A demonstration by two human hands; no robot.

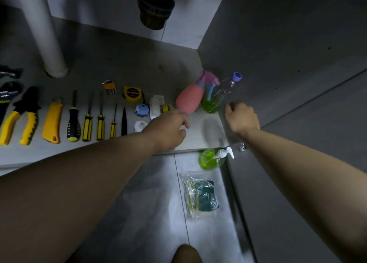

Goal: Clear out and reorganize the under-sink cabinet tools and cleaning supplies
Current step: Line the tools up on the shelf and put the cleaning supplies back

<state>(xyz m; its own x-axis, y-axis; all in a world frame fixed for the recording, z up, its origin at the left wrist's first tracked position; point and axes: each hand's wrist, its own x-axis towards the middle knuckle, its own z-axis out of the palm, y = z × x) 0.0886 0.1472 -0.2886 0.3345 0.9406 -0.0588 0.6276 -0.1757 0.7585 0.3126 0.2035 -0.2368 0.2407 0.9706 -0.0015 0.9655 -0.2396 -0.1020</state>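
Bare forearms stretch into the cabinet. The left hand (170,127) is loosely curled and empty, just below the pink spray bottle (189,100) — the right hand (241,117) is likewise empty beside the clear bottle (220,96). The tools (87,123) lie in a row, so bottles are probably being arranged. The pump bottle (210,158) on the floor likely needs lifting in next.

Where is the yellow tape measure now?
In the head view, the tape measure lies on the cabinet floor, left of centre, just right of the hex key set.

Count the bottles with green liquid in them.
2. The purple-capped clear bottle is by the cabinet's right wall, beside the pink spray bottle. The pump bottle sits on the floor just outside the cabinet. The arms may hide others.
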